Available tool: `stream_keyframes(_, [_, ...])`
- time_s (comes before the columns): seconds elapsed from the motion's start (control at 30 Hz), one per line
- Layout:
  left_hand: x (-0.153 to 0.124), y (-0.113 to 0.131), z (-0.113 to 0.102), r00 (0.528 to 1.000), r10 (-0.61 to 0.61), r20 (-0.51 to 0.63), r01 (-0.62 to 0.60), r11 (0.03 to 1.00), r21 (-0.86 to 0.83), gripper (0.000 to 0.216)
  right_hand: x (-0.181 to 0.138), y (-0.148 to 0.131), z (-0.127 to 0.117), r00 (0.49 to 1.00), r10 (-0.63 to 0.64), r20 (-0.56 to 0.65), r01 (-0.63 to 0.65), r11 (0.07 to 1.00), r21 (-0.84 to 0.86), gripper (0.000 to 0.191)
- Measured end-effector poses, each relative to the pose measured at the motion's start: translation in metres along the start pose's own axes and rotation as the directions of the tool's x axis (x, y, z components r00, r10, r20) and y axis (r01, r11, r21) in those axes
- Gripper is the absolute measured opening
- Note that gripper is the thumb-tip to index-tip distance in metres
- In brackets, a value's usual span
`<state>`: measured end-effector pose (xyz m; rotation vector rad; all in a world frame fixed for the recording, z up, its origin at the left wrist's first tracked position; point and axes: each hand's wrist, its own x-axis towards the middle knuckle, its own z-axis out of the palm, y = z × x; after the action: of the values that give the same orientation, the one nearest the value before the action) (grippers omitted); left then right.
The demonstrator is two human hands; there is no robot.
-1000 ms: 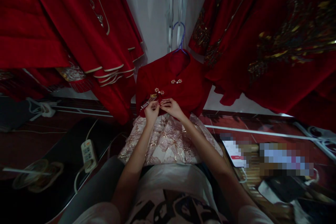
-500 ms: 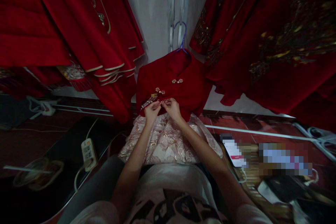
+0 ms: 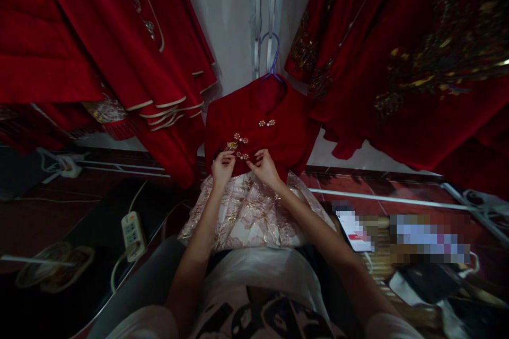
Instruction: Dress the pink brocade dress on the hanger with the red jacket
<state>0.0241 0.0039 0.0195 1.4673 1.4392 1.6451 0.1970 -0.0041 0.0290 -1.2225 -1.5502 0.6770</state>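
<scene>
A red jacket [image 3: 274, 143] with flower-shaped jewelled fastenings hangs on a purple hanger [image 3: 273, 53], above a pale pink and gold brocade skirt [image 3: 258, 212]. The lowest jewelled fastening [image 3: 242, 156] lies joined across the jacket front, between my hands. To its left is my left hand [image 3: 223, 168], its fingers stretched over the cloth below a gold ornament [image 3: 231, 145] whose lower part they cover. My right hand [image 3: 266, 169] is on the other side, thumb and forefinger apart near the jacket's lower edge. Neither hand visibly grips anything.
Red garments [image 3: 159, 74] hang at left, and more with gold embroidery [image 3: 429, 79] at right. A power strip [image 3: 134, 235] and a plastic food container [image 3: 55, 267] rest on a black surface at left. A phone [image 3: 355, 230] lies on a slatted stool at right.
My hands have drawn apart from the lowest fastening, which both were pinching. It now shows uncovered between them. The whole view has shifted slightly.
</scene>
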Motion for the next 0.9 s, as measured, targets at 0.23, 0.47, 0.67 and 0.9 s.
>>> stream_keyframes(0.23, [0.003, 0.001, -0.010, 0.998, 0.016, -0.053, -0.017, 1.000, -0.012, 0.014, -0.007, 0.014, -0.038, 0.998, 0.052, -0.042, -0.052, 0.999, 0.003, 0.032])
stream_keyframes(0.47, [-0.016, 0.009, 0.014, 0.991, 0.089, 0.100, -0.102, 0.986, 0.129, 0.019, -0.014, 0.008, -0.018, 0.986, -0.063, 0.151, 0.034, 0.982, 0.183, 0.042])
stream_keyframes(0.67, [-0.022, 0.007, 0.016, 0.972, 0.206, 0.113, -0.225, 0.955, 0.193, 0.019, -0.021, 0.012, -0.011, 0.960, -0.091, 0.263, 0.028, 0.971, 0.236, 0.050])
stream_keyframes(0.9, [-0.021, 0.009, 0.015, 0.986, 0.141, 0.083, -0.147, 0.987, 0.068, 0.020, -0.020, 0.011, -0.014, 0.948, -0.085, 0.307, 0.013, 0.974, 0.228, 0.053])
